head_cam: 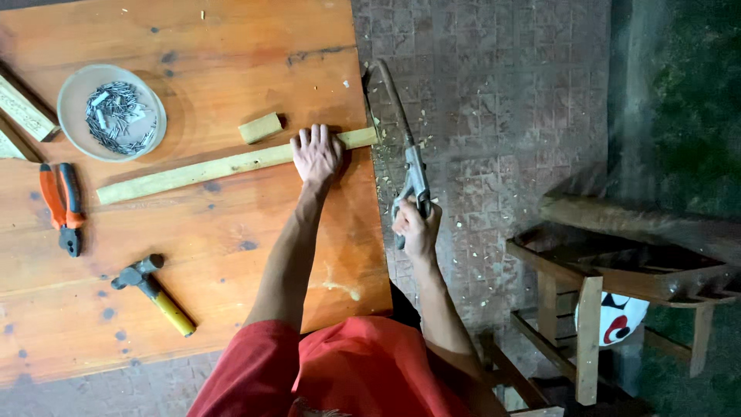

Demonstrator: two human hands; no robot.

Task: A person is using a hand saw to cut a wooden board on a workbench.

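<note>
At the right edge of the wooden bench (pixel 193 232), a long pale wood strip (pixel 231 164) lies flat with its long axis running left to right across the board, its right end reaching just past the bench edge. The left hand (pixel 316 153) rests on top of the strip near that right end, palm down, fingers spread flat, pressing rather than gripping. The right hand (pixel 415 225) is off the bench, over the paved floor, closed around the handle of a handsaw (pixel 401 139). The saw blade runs from near to far, roughly square to the strip, and its far part stands just beside the strip's overhanging end; whether the teeth touch the wood cannot be told. The left hand is the nearer of the two to the strip. A short offcut block (pixel 260 127) lies just beyond the strip. Well apart to the left sit a bowl of nails (pixel 112 112), orange-handled pliers (pixel 62 205) and a hammer (pixel 154 293).
</note>
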